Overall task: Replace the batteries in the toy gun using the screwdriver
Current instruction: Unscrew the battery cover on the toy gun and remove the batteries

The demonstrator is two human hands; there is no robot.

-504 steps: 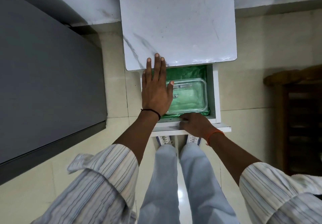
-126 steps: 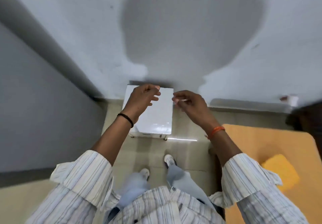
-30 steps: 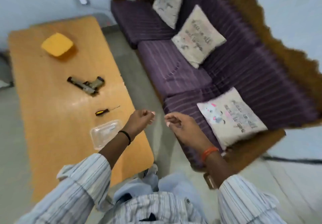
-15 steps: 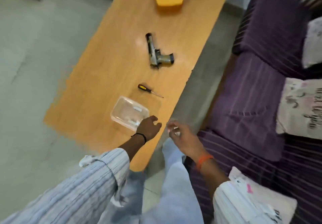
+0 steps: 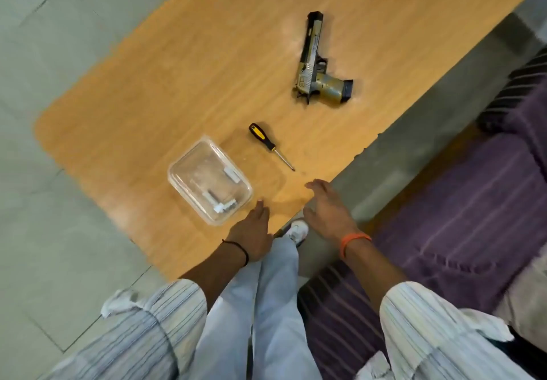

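Wooden table [image 5: 148, 89] over grey tile floor, purple striped sofa [image 5: 461, 217] on the right side. Left hand [image 5: 251, 233] low over the near table edge, fingers together and pointing forward, nothing seen in them; the clear plastic box [image 5: 209, 179] sits just beyond and left of its fingertips, small pale pieces inside, too blurred to name. Right hand [image 5: 325, 206] over the table edge, fingers loosely spread and curled down; cannot tell if anything is under the palm. Screwdriver [image 5: 270, 145], black and yellow handle, lies just beyond the right fingertips, tip toward them. Toy gun [image 5: 318, 64] lies flat well beyond both hands, untouched. Step looks like setup: cover not yet unscrewed. Next move probably needs the right hand on the screwdriver and the gun pulled close. No readable writing or brand anywhere.
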